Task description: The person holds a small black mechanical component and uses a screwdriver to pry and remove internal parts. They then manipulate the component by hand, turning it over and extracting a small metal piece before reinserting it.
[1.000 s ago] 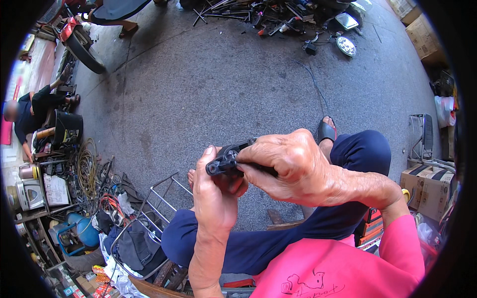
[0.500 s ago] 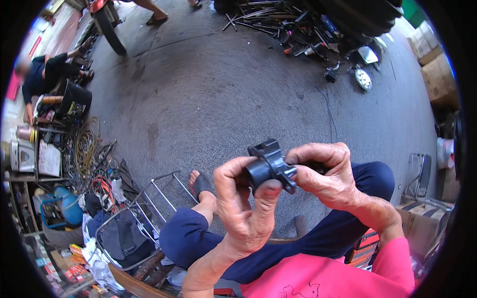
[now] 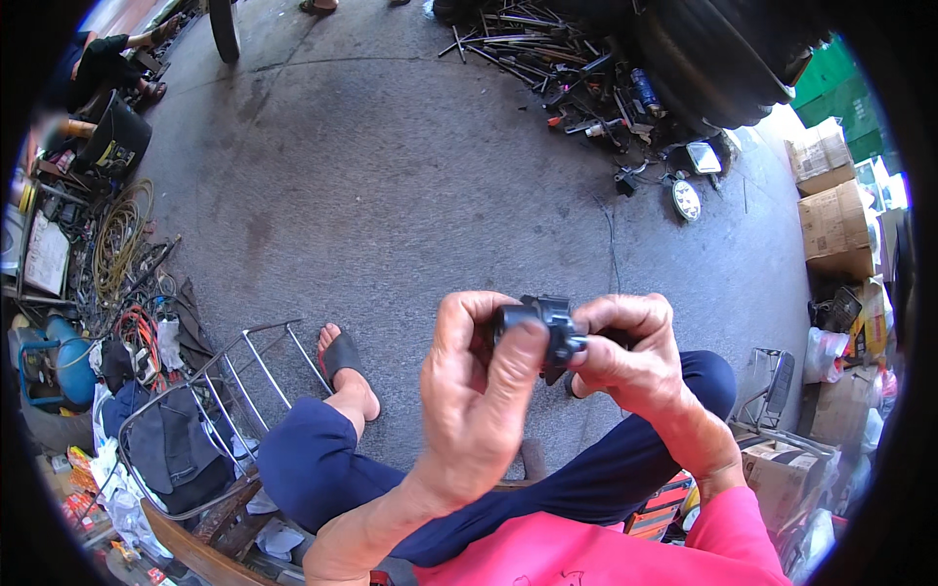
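Observation:
A black tubular part with lugs [image 3: 561, 332] is held up over my lap between my two hands. My left hand [image 3: 476, 405] is closed around its round tube end, with the thumb pressed on the near side. From the other side, my right hand [image 3: 640, 356] pinches the lugged end between thumb and curled fingers. Its fingertips are partly hidden, so I cannot tell whether they also hold something small.
A bent metal rack [image 3: 256, 366] and a dark cloth bag stand at my left, near coiled cable [image 3: 124, 234]. Metal rods [image 3: 528, 41] lie heaped at the far side by large tyres [image 3: 718, 63]. Cardboard boxes [image 3: 835, 230] are stacked at right. A person [image 3: 96, 73] sits far left.
The black part has turned in my hands, and my left thumb has moved up over its tube. My right hand keeps its pinch. The whole view has shifted toward the right.

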Available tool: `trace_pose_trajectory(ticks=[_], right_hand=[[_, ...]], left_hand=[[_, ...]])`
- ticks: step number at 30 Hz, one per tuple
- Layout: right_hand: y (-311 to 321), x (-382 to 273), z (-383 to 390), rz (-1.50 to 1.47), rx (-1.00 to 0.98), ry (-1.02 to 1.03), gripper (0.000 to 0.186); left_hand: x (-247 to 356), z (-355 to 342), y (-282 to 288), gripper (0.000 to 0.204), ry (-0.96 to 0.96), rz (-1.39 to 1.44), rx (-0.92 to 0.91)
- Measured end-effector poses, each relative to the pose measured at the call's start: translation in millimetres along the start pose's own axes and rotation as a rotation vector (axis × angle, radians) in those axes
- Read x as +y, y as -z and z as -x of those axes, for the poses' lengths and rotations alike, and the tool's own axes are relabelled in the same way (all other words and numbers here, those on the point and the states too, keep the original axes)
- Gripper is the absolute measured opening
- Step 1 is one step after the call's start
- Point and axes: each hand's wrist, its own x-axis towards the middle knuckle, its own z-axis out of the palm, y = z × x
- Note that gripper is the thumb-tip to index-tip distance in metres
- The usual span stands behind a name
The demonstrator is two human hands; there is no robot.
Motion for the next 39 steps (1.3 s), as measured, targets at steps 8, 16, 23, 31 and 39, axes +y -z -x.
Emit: trace_pose_trajectory(ticks=[8, 16, 23, 31, 39], right_hand=[[-10, -19, -1, 0.148, 0.121, 0.043, 0.023], [18, -9, -21, -0.877, 0.069, -0.268, 0.051], [16, -16, -14, -1.049, -0.099, -0.277, 0.046], [13, -13, -14, -1.155, -0.158, -0.269, 0.043], [10, -8, -18, -1.162, -0.157, -0.259, 0.062]], left_hand=[[-6, -6, 12, 0.036, 0.649, 0.810, 0.047], [-12, -11, 18, 0.033, 0.726, 0.776, 0.131], [-4, -13, 12, 0.037, 0.737, 0.732, 0.189], [-6, -12, 19, 0.037, 0.682, 0.734, 0.133], [7, -13, 1, 0.036, 0.724, 0.705, 0.353]])
